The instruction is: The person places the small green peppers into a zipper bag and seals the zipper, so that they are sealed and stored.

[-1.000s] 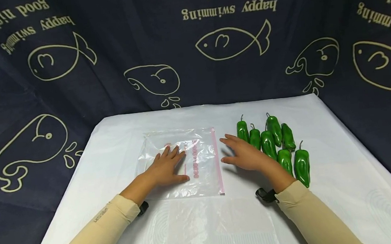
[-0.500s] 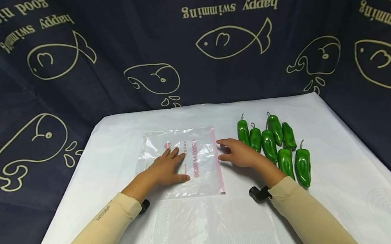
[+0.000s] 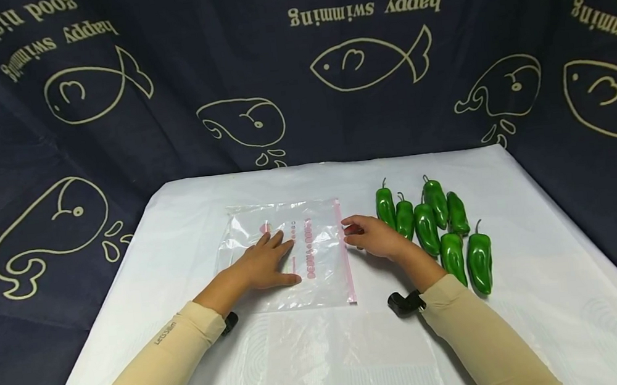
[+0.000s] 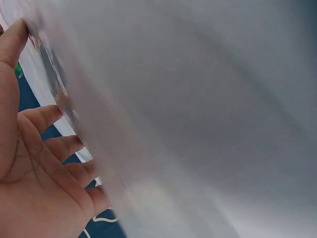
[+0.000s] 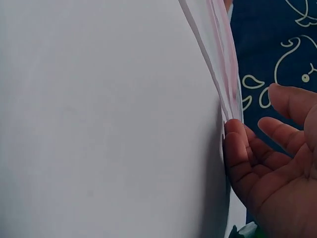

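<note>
A clear plastic zip bag with pink printing lies flat on the white table, its pink zip edge on the right. My left hand rests on the bag with fingers spread. In the left wrist view, the fingertips meet the film. Bent fingers bring my right hand to the zip edge. A fingertip touches or nearly touches that edge in the right wrist view, with other digits apart. No grip on the film is visible. Several green peppers lie just right of this hand.
The white-covered table ends at a dark blue cloth with fish and whale drawings. A second clear plastic sheet or bag seems to lie at the near side. A black wrist camera sits under the right wrist.
My right hand has moved left from beside the peppers to the bag's zip edge, its fingers bending more. The left hand stays on the bag.
</note>
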Demonstrator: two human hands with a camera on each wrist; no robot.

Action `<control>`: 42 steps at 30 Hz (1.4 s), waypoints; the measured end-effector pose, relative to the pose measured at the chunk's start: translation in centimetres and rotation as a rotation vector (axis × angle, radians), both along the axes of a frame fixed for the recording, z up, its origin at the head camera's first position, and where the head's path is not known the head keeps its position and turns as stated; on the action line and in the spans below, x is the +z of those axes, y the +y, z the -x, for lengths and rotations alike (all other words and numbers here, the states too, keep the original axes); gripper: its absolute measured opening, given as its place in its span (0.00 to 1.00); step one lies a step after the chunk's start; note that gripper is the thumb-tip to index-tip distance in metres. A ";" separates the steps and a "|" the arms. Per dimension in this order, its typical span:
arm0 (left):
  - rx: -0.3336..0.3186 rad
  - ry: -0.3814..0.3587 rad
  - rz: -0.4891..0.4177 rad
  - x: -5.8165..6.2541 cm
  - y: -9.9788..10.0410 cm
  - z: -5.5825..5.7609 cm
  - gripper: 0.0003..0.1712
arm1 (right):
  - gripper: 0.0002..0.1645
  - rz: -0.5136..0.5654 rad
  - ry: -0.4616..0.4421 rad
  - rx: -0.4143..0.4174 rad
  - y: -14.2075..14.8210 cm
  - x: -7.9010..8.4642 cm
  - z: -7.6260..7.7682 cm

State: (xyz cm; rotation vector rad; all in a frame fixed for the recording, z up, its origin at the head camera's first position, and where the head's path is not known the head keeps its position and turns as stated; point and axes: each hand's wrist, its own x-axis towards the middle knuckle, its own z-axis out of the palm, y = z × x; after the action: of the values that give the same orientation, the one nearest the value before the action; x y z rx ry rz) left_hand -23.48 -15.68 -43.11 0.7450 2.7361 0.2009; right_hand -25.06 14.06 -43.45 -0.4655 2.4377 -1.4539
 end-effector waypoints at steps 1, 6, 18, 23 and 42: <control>0.000 -0.002 0.002 0.0 0.0 0.0 0.54 | 0.26 0.009 -0.008 -0.006 0.1 -0.6 0.4; -0.008 -0.001 0.001 0.1 0.1 0.1 0.54 | 0.24 0.054 -0.051 -0.055 -0.1 -0.7 0.6; -0.005 0.002 0.001 0.0 0.2 0.0 0.54 | 0.22 0.273 -0.185 -0.174 -1.1 -1.1 1.0; -0.005 0.007 0.006 0.1 0.2 0.0 0.54 | 0.20 0.272 -0.214 -0.189 -1.2 -1.1 1.0; -0.007 0.010 0.013 0.1 0.1 0.0 0.54 | 0.35 -0.498 0.275 0.187 -0.8 0.1 0.1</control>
State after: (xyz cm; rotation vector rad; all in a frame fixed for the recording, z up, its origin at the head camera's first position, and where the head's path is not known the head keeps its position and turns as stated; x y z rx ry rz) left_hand -23.50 -15.53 -42.98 0.7541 2.7411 0.1786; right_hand -25.14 13.27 -43.31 -0.7867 2.7484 -0.7064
